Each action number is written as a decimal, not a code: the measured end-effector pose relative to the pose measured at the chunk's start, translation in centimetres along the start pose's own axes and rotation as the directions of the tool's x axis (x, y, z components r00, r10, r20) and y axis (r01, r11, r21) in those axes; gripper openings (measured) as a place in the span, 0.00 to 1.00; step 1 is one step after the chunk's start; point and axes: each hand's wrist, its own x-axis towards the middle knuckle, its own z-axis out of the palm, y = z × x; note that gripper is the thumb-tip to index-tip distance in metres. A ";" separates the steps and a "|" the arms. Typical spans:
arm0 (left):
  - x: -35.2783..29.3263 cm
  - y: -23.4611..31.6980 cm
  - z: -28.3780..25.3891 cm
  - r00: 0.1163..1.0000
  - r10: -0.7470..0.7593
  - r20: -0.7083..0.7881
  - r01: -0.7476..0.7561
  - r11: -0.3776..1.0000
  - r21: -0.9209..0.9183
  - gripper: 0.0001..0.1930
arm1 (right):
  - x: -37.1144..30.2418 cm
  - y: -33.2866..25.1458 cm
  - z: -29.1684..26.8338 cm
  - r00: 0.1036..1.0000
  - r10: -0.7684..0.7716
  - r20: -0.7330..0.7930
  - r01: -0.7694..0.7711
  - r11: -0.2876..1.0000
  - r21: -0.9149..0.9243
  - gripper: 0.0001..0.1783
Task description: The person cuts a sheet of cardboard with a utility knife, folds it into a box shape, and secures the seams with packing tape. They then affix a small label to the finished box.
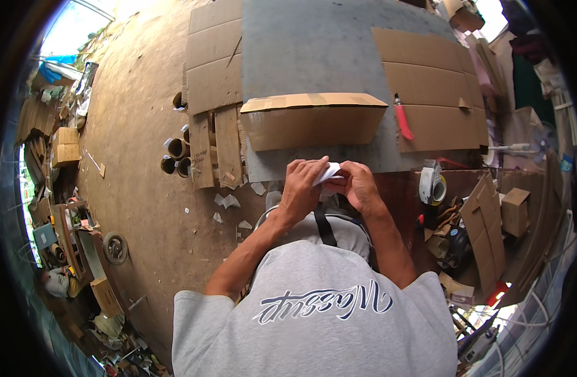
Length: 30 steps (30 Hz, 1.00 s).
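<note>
Between my two hands, in front of my chest at the table's near edge, is a small folded piece of white paper (327,173). My left hand (299,188) grips its left side with the fingers bent over it. On the other side my right hand (359,187) pinches it, the fingertips partly hidden behind the paper. Just beyond my hands a long brown cardboard box (313,125) stands on the grey tabletop (301,53), a flap along its top edge. To its right, a red-handled utility knife (403,118) lies on a flat cardboard sheet (430,81).
More flat cardboard (214,56) lies along the table's left side. Several cardboard tubes (177,149) stand on the brown floor beside it. At the right are a tape dispenser (432,183), a small carton (514,212) and assorted tools. White paper scraps (227,201) litter the floor at left.
</note>
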 end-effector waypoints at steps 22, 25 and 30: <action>-1.0 -9.2 4.0 0.740 -0.673 -0.012 0.452 0.511 -0.731 0.08 | 11.0 1.0 3.1 0.977 0.147 -0.157 -0.145 0.989 0.028 0.09; 0.2 -11.5 4.2 0.695 -0.719 0.003 0.489 0.470 -0.735 0.13 | 13.9 0.8 4.0 0.970 0.138 -0.200 -0.135 0.990 0.027 0.08; 1.6 -14.6 4.4 0.539 -0.842 -0.031 0.583 0.400 -0.707 0.16 | 17.1 1.3 5.0 0.973 0.119 -0.199 -0.108 0.992 0.063 0.07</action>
